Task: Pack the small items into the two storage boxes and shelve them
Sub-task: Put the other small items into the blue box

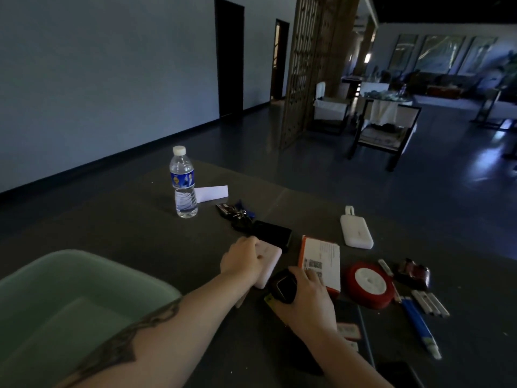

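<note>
Step in hand: the person is gathering small items off the dark table [156, 233]; packing is looking only just begun.
Left hand [242, 261]: fingers are curling over the near edge of a white square block [269, 263], gripping it.
Right hand [307, 296]: fingers are wrapping round a small black device [283, 287], beside the orange-and-white carton [321, 261].
Green storage box [70, 301]: sitting at the near left, open, nothing visible inside. A second box is not in view.
Items waiting: white power bank [356, 231], red tape reel [368, 284], keys [237, 214], pens [430, 303], water bottle [182, 183].
Next move, my judgement: both hands are needing to lift and swing left over the box rim, then release.
Shelf: not in view.
</note>
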A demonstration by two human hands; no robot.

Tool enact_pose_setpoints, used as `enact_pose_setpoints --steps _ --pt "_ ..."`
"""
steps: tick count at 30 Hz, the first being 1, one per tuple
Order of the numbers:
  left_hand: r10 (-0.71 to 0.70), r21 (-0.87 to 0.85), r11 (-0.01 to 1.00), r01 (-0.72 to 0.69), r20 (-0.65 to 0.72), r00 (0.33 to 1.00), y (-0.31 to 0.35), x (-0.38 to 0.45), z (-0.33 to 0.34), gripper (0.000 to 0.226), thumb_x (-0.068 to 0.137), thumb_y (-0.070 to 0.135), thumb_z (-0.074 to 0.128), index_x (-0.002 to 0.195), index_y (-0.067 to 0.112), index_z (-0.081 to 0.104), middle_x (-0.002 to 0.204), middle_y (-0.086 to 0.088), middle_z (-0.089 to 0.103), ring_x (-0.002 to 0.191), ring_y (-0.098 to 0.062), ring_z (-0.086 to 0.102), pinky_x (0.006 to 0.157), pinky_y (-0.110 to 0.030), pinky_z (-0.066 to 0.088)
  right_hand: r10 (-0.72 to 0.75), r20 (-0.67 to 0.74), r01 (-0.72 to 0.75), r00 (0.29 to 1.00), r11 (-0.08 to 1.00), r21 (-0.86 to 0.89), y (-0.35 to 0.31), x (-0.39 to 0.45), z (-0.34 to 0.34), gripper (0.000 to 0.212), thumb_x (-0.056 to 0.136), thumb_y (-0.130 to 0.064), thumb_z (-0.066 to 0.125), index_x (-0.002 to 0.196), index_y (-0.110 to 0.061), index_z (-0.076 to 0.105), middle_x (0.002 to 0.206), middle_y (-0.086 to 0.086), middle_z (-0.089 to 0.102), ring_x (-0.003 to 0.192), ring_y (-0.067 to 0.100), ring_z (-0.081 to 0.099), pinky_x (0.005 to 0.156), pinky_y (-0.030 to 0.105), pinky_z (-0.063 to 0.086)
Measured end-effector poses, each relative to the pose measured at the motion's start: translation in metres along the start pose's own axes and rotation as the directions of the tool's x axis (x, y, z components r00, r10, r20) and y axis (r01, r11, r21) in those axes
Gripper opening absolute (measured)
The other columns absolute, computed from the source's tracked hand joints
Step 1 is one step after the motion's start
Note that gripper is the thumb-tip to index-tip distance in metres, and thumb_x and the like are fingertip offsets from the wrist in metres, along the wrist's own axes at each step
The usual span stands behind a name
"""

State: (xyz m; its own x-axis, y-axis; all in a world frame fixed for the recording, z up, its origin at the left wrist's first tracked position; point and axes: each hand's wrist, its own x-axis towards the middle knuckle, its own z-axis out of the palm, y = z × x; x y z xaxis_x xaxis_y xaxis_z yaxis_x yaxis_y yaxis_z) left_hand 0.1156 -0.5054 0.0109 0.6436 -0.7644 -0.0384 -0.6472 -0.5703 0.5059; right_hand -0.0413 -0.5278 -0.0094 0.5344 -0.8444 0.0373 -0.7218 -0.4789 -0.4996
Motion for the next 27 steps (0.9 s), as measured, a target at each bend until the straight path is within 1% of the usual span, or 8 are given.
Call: enact_pose_setpoints --steps 4,7,10,12,16,20,24,27 --pt "-0.061 0.05 0.997 0.057 0.076 0.995 -0.004 0.013 0.027 0.049 0.086 0.032 0.059 0.132 0.026 0.043 0.132 -0.001 0.043 0.118 -0.023 0.046 0.089 -0.038 0.045 0.011 -0.005 -0.011 1.0 1.0 -0.007 0.013 0.01 -0.011 0.081 0.075 -0.04 0.075 0.143 -0.036 0.033 0.144 -0.009 0.037 0.132 0.011 0.036 0.097 0.028 0.044" --pt "-0.073 0.051 0.997 0.066 0.146 0.987 -0.011 0.02 0.04 0.067 0.08 0.042 0.064 0.137 0.024 0.035 0.135 -0.005 0.041 0.122 -0.027 0.043 0.09 -0.041 0.043 -0.003 -0.021 0.003 1.0 1.0 0.013 0.021 0.011 -0.015 0.078 0.075 -0.04 0.075 0.142 -0.035 0.036 0.143 -0.01 0.04 0.131 0.01 0.036 0.099 0.028 0.043" --pt "-0.065 0.099 0.994 0.05 0.148 0.987 -0.015 0.022 0.048 0.083 0.074 0.051 0.067 0.139 0.019 0.029 0.136 -0.008 0.039 0.125 -0.027 0.039 0.093 -0.04 0.042 -0.01 -0.046 0.012 0.999 0.999 0.043 0.024 0.011 -0.016 0.076 0.073 -0.041 0.076 0.139 -0.034 0.038 0.138 -0.011 0.044 0.127 0.008 0.039 0.095 0.027 0.045" --pt "-0.063 0.123 0.991 0.049 0.115 0.991 -0.017 0.022 0.051 0.086 0.07 0.054 0.069 0.137 0.017 0.03 0.134 -0.008 0.039 0.123 -0.026 0.039 0.091 -0.038 0.042 -0.019 -0.06 0.021 0.998 0.999 0.046 0.025 0.011 -0.017 0.075 0.073 -0.041 0.076 0.138 -0.035 0.038 0.136 -0.012 0.044 0.125 0.007 0.04 0.093 0.026 0.045" --pt "-0.068 0.058 0.996 0.063 0.084 0.994 -0.022 0.022 0.049 0.08 0.064 0.052 0.07 0.128 0.014 0.042 0.126 -0.006 0.042 0.117 -0.024 0.041 0.084 -0.034 0.044 -0.017 -0.096 0.025 0.995 0.997 0.079 0.029 0.011 -0.022 0.074 0.07 -0.042 0.078 0.134 -0.037 0.041 0.133 -0.014 0.046 0.122 0.006 0.04 0.091 0.025 0.045" --pt "-0.017 0.036 0.999 0.017 -0.006 1.0 -0.013 0.012 0.029 0.066 0.057 0.056 0.071 0.108 0.016 0.058 0.111 -0.003 0.05 0.102 -0.017 0.045 0.07 -0.03 0.041 -0.014 -0.128 0.027 0.992 0.994 0.101 0.029 0.007 -0.033 0.073 0.069 -0.04 0.08 0.131 -0.036 0.044 0.131 -0.011 0.048 0.121 0.008 0.042 0.093 0.028 0.046" --pt "0.084 -0.028 0.996 -0.088 -0.131 0.988 0.004 -0.006 -0.026 0.066 0.045 0.057 0.071 0.1 0.021 0.061 0.103 0.001 0.053 0.096 -0.018 0.051 0.071 -0.032 0.046 -0.03 -0.177 0.051 0.984 0.992 0.115 0.013 -0.001 -0.048 0.075 0.069 -0.039 0.082 0.133 -0.034 0.044 0.134 -0.009 0.049 0.125 0.012 0.044 0.096 0.031 0.045" --pt "0.188 -0.028 0.979 -0.201 -0.252 0.949 -0.004 -0.034 -0.083 0.059 0.04 0.057 0.067 0.09 0.028 0.059 0.093 0.008 0.053 0.085 -0.012 0.052 0.066 -0.029 0.045 -0.083 -0.201 0.11 0.976 0.985 0.131 -0.01 -0.014 -0.057 0.077 0.069 -0.04 0.081 0.135 -0.037 0.042 0.135 -0.011 0.047 0.125 0.01 0.043 0.094 0.029 0.044"
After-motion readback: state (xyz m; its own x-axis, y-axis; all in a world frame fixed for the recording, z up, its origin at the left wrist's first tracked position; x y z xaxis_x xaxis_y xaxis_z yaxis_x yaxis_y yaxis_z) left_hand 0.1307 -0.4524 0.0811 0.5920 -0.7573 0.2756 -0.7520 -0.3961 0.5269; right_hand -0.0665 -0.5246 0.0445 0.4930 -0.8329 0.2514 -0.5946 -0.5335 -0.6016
